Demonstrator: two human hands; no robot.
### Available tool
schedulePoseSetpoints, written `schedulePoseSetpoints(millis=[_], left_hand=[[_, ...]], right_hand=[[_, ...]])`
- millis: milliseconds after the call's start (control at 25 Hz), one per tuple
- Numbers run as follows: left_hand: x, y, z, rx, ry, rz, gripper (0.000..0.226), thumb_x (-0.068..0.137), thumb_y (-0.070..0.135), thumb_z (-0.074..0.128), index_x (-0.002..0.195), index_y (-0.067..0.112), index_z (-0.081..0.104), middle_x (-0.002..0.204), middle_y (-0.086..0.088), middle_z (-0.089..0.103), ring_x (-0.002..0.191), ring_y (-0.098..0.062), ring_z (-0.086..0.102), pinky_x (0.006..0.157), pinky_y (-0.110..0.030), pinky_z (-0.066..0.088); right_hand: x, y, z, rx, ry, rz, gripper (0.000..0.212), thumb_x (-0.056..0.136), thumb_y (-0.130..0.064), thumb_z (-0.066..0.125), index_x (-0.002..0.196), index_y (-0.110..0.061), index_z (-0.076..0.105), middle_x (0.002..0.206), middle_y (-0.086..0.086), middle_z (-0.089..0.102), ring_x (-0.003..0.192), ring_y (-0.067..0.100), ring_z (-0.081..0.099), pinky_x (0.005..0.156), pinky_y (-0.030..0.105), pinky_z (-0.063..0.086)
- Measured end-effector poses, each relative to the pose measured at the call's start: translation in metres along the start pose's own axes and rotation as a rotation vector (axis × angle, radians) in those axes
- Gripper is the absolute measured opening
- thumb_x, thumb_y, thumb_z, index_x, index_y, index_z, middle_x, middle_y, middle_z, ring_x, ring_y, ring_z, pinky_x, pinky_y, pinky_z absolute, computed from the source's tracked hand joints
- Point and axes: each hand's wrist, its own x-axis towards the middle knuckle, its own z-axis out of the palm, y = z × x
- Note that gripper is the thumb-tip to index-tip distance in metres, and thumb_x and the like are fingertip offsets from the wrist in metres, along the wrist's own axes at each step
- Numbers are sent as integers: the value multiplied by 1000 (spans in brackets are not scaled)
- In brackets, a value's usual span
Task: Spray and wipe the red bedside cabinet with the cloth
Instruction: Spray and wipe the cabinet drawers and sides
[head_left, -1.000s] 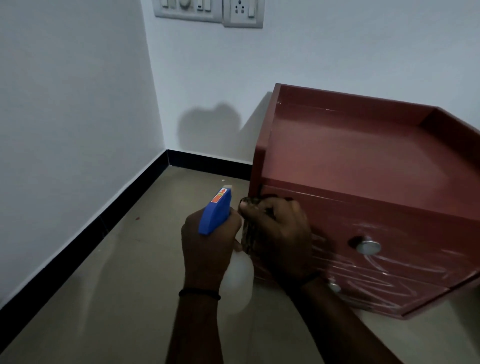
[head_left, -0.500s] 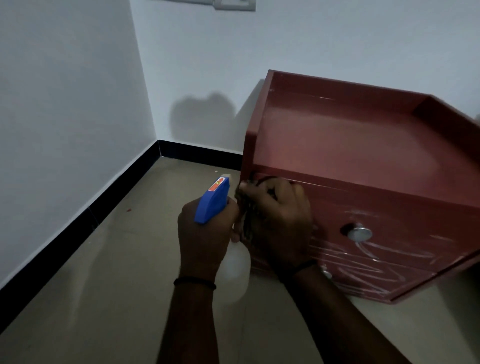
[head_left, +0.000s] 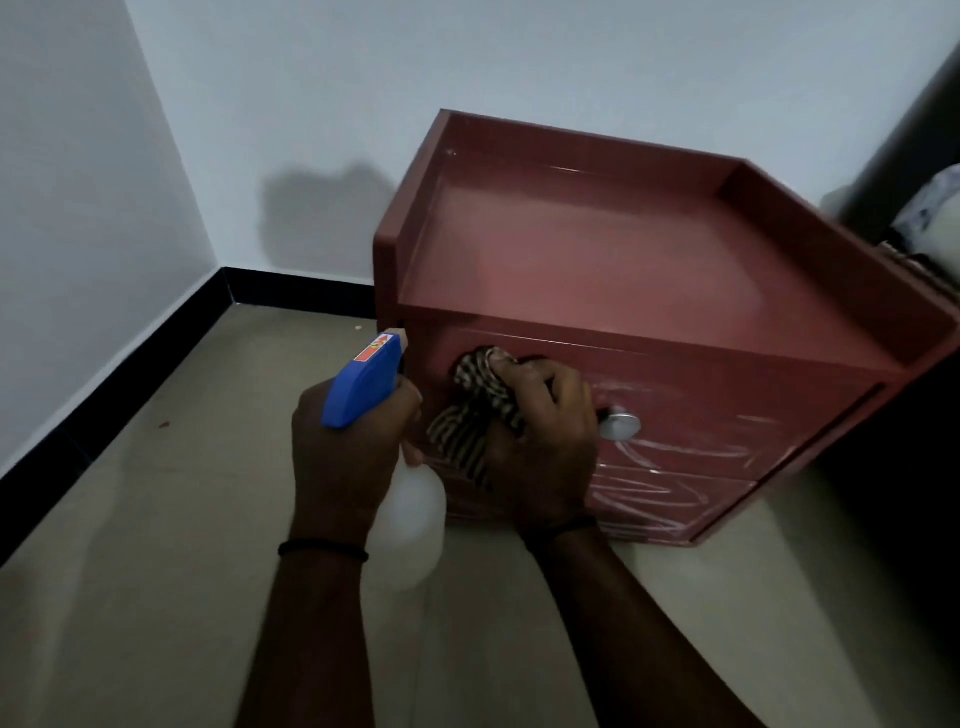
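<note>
The red bedside cabinet (head_left: 597, 270) stands on the floor against the back wall, its drawer fronts streaked with pale wet marks. My right hand (head_left: 545, 447) grips a striped dark-and-light cloth (head_left: 475, 410) and presses it on the upper drawer front, just left of the round silver knob (head_left: 620, 426). My left hand (head_left: 343, 452) holds a spray bottle (head_left: 363, 384) with a blue trigger head and a translucent white body, its nozzle close to the cabinet's front left corner.
White walls meet in a corner at the left, with a black skirting (head_left: 130, 374) along a beige tiled floor (head_left: 156, 571). A dark piece of furniture with bedding (head_left: 930, 218) stands right of the cabinet.
My right hand has slid the cloth rightwards along the upper drawer front, away from the left edge toward the knob. More of the cloth shows. The view has shifted, the cabinet now sits further right.
</note>
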Motion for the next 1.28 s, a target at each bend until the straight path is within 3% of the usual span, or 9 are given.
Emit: schedulePoseSetpoints(millis=[240, 400, 520, 680, 760, 880, 1040, 1160, 1280], left_hand=[[-9, 7, 35, -30, -81, -24, 38, 74, 33, 64, 82, -3, 65, 67, -28, 62, 50, -44, 59, 60, -62, 55], [-17, 6, 45, -17, -137, -27, 30, 75, 31, 64, 78, 1, 66, 66, -27, 61, 50, -41, 59, 60, -62, 55], [-16, 14, 40, -25, -135, -32, 23, 68, 37, 67, 73, 14, 71, 66, -26, 61, 50, -41, 57, 60, -60, 55], [-15, 21, 44, -70, -168, -26, 19, 62, 41, 65, 78, 45, 75, 72, -25, 65, 51, -37, 59, 64, -56, 55], [-19, 23, 52, -69, -187, -29, 16, 64, 36, 67, 78, 37, 74, 74, -27, 63, 54, -42, 58, 61, -58, 54], [-22, 24, 68, -118, -228, -71, 9, 70, 22, 66, 76, 26, 72, 76, -31, 61, 50, -35, 56, 55, -43, 52], [-30, 24, 96, -118, -307, -113, 10, 68, 19, 64, 71, 21, 73, 75, -34, 60, 49, -32, 57, 50, -48, 52], [-41, 17, 118, -69, -333, -166, 38, 62, 26, 65, 82, -6, 65, 73, -38, 55, 48, -30, 52, 52, -60, 49], [-53, 13, 136, -85, -316, -242, 52, 54, 39, 68, 78, -7, 62, 67, -28, 57, 47, -28, 54, 51, -51, 53]], right_hand=[[4, 42, -39, 48, 259, 429, 43, 74, -2, 65, 116, -4, 61, 108, 15, 58, 103, 25, 53, 88, 36, 45], [-1, 22, -19, -24, 224, 383, 37, 76, -3, 65, 113, -4, 64, 105, 13, 62, 102, 28, 54, 95, 29, 45], [-9, 9, -16, -9, 59, 178, 34, 73, -7, 64, 106, -12, 70, 98, 7, 64, 90, 29, 61, 74, 36, 51], [3, 37, -32, 71, 278, 313, 37, 69, 8, 64, 104, -3, 69, 98, 11, 63, 93, 29, 60, 82, 37, 52], [2, 38, -36, 73, 287, 375, 30, 72, 5, 63, 102, 0, 67, 99, 12, 62, 95, 25, 58, 83, 37, 52], [2, 31, -40, 117, 226, 354, 29, 71, 2, 67, 99, -5, 69, 96, 7, 64, 91, 16, 59, 80, 23, 50], [16, 79, -79, 425, 566, 717, 20, 72, 4, 64, 88, -7, 62, 75, -5, 57, 67, -7, 51, 66, 11, 42], [4, 97, -99, 371, 595, 748, 17, 73, 3, 62, 83, -9, 58, 72, -10, 54, 65, -8, 49, 66, 11, 42], [-9, 103, -95, 360, 477, 737, 18, 74, 5, 65, 83, -10, 63, 77, -6, 61, 73, -1, 56, 71, 16, 46]])
